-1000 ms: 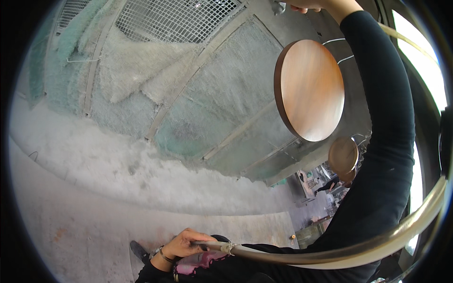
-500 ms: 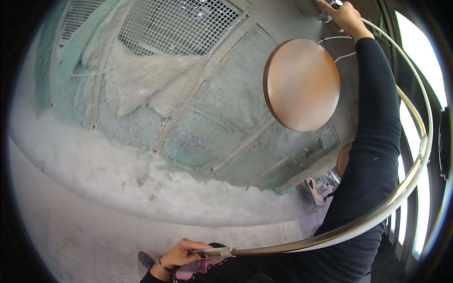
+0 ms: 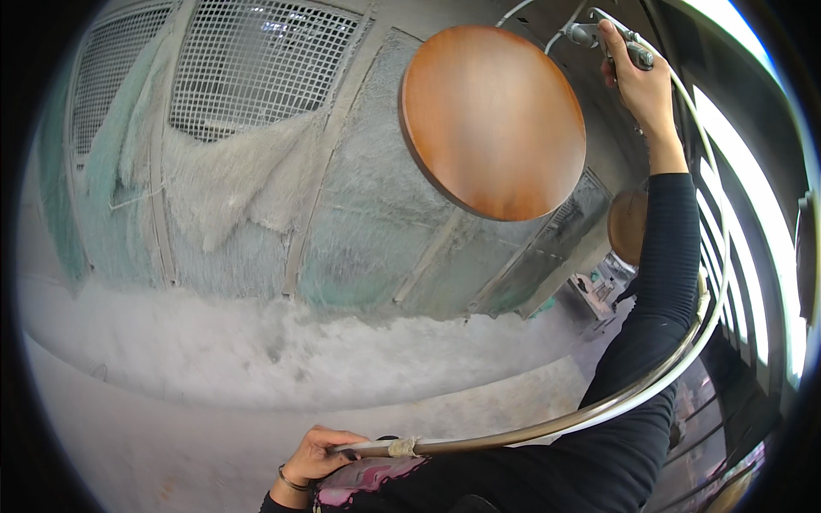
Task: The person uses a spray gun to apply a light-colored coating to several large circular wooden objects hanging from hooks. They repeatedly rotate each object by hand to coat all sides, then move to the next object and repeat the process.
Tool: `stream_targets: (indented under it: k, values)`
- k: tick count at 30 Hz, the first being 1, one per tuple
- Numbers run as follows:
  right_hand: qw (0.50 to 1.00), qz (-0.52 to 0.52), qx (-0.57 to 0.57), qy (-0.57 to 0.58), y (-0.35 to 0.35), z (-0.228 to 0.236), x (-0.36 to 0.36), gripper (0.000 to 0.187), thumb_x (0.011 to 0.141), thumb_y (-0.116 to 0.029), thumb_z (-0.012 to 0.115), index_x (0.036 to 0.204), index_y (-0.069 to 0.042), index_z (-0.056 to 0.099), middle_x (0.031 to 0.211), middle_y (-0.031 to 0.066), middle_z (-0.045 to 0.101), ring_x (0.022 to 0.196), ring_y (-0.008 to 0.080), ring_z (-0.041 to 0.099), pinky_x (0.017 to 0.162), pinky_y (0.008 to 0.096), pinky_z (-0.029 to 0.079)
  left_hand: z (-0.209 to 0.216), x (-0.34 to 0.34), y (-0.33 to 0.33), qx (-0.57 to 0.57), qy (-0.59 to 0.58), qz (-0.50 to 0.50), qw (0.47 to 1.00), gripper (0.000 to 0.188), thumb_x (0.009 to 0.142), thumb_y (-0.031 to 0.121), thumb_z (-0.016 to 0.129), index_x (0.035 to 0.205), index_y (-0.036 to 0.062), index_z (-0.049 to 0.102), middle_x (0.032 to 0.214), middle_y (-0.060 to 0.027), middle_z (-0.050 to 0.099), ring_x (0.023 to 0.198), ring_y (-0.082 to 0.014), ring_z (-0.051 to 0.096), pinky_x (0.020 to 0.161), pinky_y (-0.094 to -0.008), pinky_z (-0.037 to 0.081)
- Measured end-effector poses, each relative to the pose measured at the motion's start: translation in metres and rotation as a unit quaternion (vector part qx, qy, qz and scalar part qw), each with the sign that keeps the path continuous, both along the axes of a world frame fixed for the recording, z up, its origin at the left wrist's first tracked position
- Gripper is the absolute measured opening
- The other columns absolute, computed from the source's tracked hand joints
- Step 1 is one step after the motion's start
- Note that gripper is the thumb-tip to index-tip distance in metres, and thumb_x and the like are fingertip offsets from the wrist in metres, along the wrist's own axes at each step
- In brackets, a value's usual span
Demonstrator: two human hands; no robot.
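Note:
A round, glossy orange-brown wooden panel (image 3: 496, 124) hangs at the upper middle, with pale wire hooks (image 3: 554, 41) behind its top edge. To its right, my raised right hand (image 3: 643, 81) is closed around a metal spray gun (image 3: 585, 35), whose front end points left near the panel's upper right. A pale hose (image 3: 703, 128) runs down from the gun along my right arm. Low in front of my body, my left hand (image 3: 318, 455) grips the hoses, a white and a brownish one (image 3: 479, 442), beside a wrapped tape joint (image 3: 402, 447).
A second round brown panel (image 3: 629, 227) hangs farther back, partly behind my right arm. Dusty green-white filter matting (image 3: 368, 239) and a metal grille (image 3: 256, 64) line the wall. Pale powdery residue (image 3: 282, 350) lies along its base. Bright light strips (image 3: 718, 154) stand at right.
The panel now looks larger and farther left. My right hand with the spray gun appears lower in the view and fully visible. My left hand keeps its hold on the hoses.

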State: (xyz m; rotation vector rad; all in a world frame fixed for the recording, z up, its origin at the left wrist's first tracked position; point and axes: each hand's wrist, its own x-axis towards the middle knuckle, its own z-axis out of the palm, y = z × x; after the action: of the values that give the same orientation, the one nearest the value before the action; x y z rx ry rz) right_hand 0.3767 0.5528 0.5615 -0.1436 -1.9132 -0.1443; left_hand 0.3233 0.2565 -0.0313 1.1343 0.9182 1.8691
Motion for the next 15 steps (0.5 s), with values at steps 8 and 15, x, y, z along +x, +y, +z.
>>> stream_targets:
  k: [8, 15]
  values:
    - [0.985, 0.005, -0.133, 0.109, 0.035, 0.001, 0.065, 0.047, 0.092, -0.059, 0.073, 0.096, -0.012, 0.076, 0.069, -0.0013, 0.067, 0.058, 0.0041, 0.063, 0.043, 0.0192, 0.038, 0.019, 0.015, 0.01, -0.03, -0.011, -0.036, 0.999, 0.023, 0.091, -0.001, 0.074, 0.114, -0.0067, 0.074, 0.106, -0.0144, 0.078, 0.095, -0.0175, 0.073, 0.089, -0.0298, 0.057]
    - [0.961, -0.136, -0.202, 0.133, 0.097, -0.022, 0.113, 0.059, 0.093, -0.066, 0.065, 0.09, -0.008, 0.077, 0.066, 0.001, 0.067, 0.054, 0.0077, 0.062, 0.043, 0.022, 0.04, 0.022, 0.018, 0.005, -0.057, -0.017, -0.031, 0.998, 0.024, 0.092, -0.002, 0.073, 0.115, -0.0073, 0.073, 0.108, -0.0145, 0.077, 0.096, -0.0174, 0.072, 0.09, -0.0292, 0.056]
